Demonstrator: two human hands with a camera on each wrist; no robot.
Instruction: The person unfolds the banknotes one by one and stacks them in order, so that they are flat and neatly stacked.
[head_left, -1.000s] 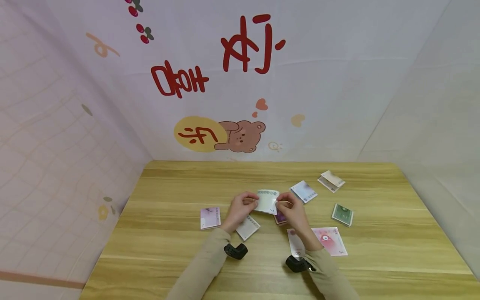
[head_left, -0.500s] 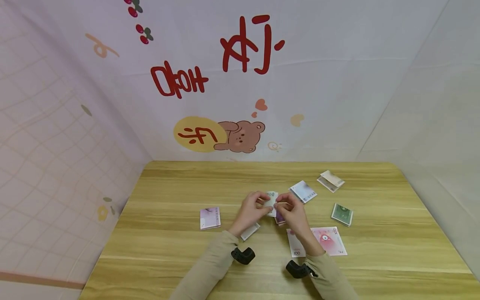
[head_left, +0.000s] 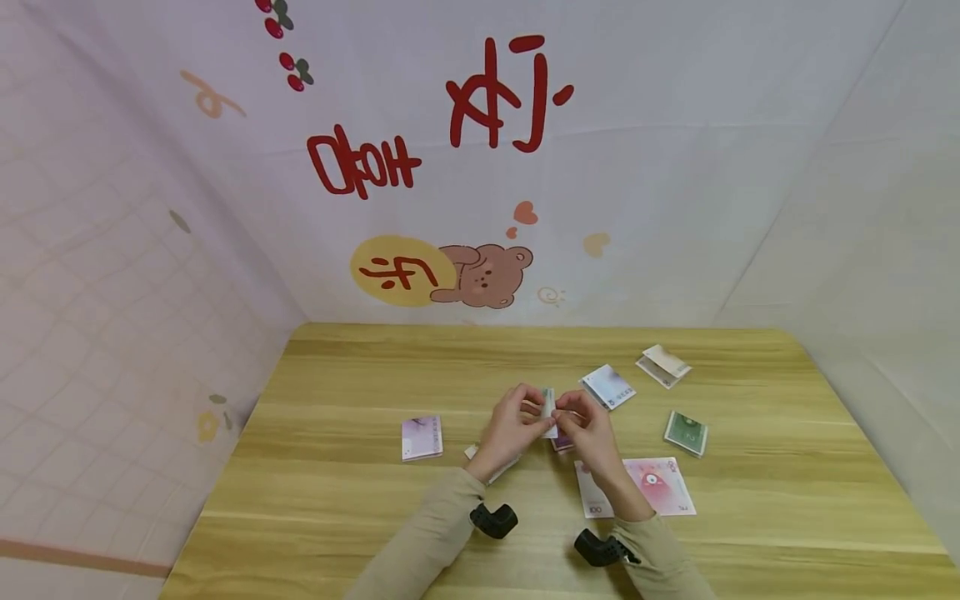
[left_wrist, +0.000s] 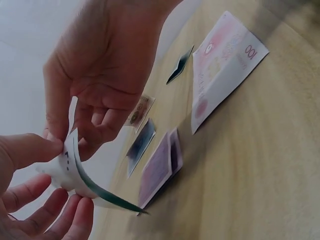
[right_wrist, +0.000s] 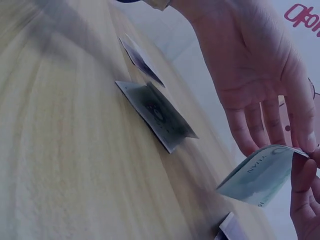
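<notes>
A green banknote (head_left: 550,413) is held above the table between both hands, bent over on itself into a narrow fold. My left hand (head_left: 512,427) pinches its left side between thumb and fingers. On its other edge, the right hand (head_left: 591,427) grips with thumb and fingertips. The left wrist view shows the note (left_wrist: 70,167) curved, its layers apart at the lower end. "YUAN" is printed on the note (right_wrist: 265,172) in the right wrist view. Under the hands lies a folded purple note (head_left: 561,443), partly covered. A pale folded note (head_left: 504,471) is half hidden by the left wrist.
On the wooden table (head_left: 337,517) lie a folded lilac note (head_left: 422,437) at left, a blue one (head_left: 608,386) and a brown one (head_left: 663,367) behind, and a dark green one (head_left: 686,433) at right. A flat red 100 note (head_left: 660,486) lies partly under the right forearm.
The green banknote went from spread flat between the hands to folded narrow. My left hand moved right, closer to the right hand, which stayed nearly in place.
</notes>
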